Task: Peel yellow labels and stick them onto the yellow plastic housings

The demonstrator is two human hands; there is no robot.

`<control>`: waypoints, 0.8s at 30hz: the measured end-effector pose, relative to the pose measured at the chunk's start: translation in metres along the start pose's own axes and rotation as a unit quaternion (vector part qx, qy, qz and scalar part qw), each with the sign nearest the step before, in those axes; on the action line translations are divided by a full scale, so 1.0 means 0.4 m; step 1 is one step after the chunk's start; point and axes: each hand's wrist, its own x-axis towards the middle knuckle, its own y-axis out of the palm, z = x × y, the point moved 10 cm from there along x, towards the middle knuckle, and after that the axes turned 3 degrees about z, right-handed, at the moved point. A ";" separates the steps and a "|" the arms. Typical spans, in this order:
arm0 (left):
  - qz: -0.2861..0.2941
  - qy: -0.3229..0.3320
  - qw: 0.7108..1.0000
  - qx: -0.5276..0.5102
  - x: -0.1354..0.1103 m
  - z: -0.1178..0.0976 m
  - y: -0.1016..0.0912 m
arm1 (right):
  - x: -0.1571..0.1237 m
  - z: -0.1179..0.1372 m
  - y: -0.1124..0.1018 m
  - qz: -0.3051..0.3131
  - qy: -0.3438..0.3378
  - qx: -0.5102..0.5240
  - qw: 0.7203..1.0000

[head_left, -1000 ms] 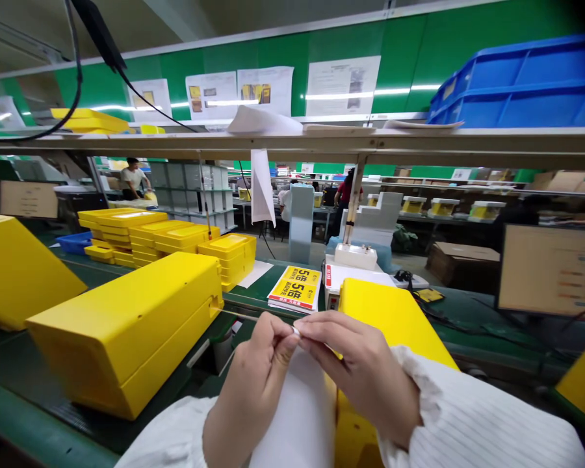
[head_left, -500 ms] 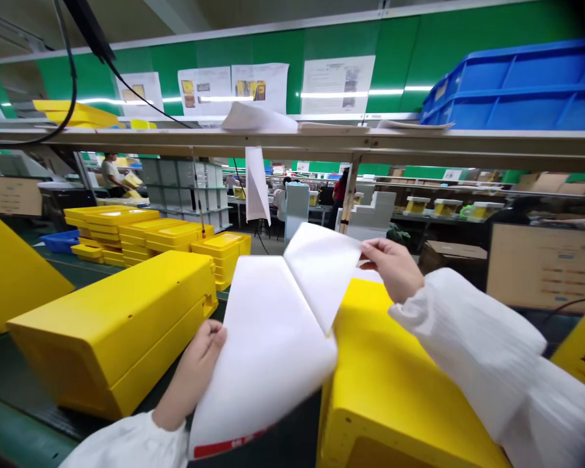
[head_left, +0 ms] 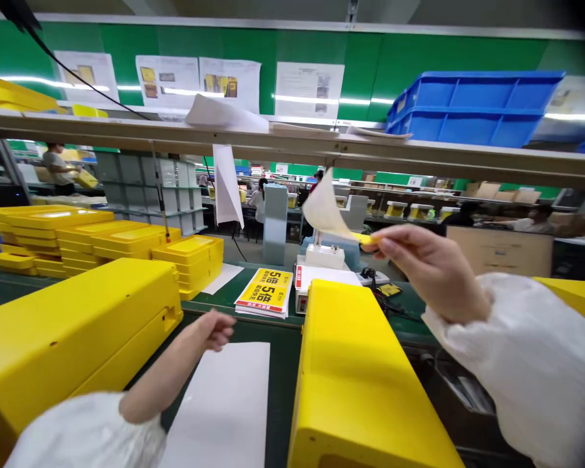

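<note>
The right hand (head_left: 431, 273) pinches, thumb pressed against the side of the index finger, the lower corner of a thin, curling white paper sheet (head_left: 324, 209), with a narrow yellow strip (head_left: 365, 238) showing right at the pinch. The sheet's long axis rises from the fingertips up and to the left, its free tip pointing toward the ceiling and bending over slightly. It sits in the air above the far end of a long yellow plastic case (head_left: 351, 383). The right forearm reaches in from the lower right, palm turned down and wrist bent slightly, inside a puffy white ribbed sleeve (head_left: 521, 351). The left hand (head_left: 218, 329) holds nothing: its fingers curl loosely, well apart from the sheet, over a green workbench (head_left: 285, 377). That arm slants up from the lower left, its white sleeve (head_left: 85, 432) bunched near the elbow. Just below the hand, a flat white rectangular sheet (head_left: 219, 403) lies on the bench between that case and a second long yellow plastic case (head_left: 73, 338). Farther along sits a pile of yellow-and-white printed leaflets (head_left: 264, 292), beside a stack of yellow plastic trays (head_left: 188, 265).
</note>
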 end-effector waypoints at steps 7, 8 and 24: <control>0.137 0.044 0.962 -0.233 0.066 -0.244 0.275 | -0.186 0.099 0.032 0.023 -0.157 -0.174 0.972; 0.127 0.058 0.964 -0.227 0.076 -0.243 0.291 | -0.205 0.094 0.030 0.019 -0.158 -0.181 0.970; 0.108 0.107 0.984 -0.091 0.171 -0.203 0.392 | -0.355 -0.328 0.016 -0.136 0.427 0.284 0.848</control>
